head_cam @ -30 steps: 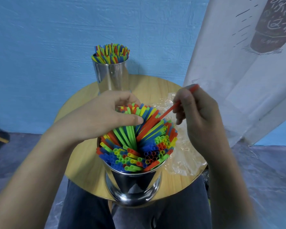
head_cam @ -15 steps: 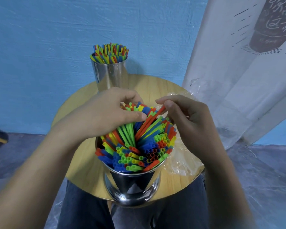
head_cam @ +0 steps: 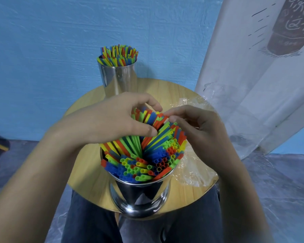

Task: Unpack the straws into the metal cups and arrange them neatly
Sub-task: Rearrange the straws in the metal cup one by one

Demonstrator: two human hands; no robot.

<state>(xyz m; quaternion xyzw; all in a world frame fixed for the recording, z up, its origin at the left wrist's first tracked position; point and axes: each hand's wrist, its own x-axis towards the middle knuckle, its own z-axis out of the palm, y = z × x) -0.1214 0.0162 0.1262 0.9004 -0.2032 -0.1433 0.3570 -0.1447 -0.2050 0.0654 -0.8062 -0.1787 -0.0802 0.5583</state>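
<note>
head cam, looking down over the knees: this is the arranging step imo, not the unpacking one. near cup sits at the front edge of the round table, right by the lap. the straws in it are a mess: front ones lean toward the cam w/ open ends showing, back ones fan away.

left hand comes in from the left, fingers curled round the back bunch and thumb pressed across its front, so it's clamped on that bunch. right hand is at the tops of the same bunch, thumb and index tips drawn together on a straw end (looks like a pinch, other fingers loosely curled).

far cup stands upright at the back of the table, well apart, already full and pretty even. clear wrapper lies crumpled just beside the near cup on the right. looks empty but can't be sure.

next move prob needs that pinched straw pushed down level, then both hands squeezing the fan together and standing it upright. go gentle tho: the cup's near the edge and looks top-heavy, so a hard shove could tip it.
</note>
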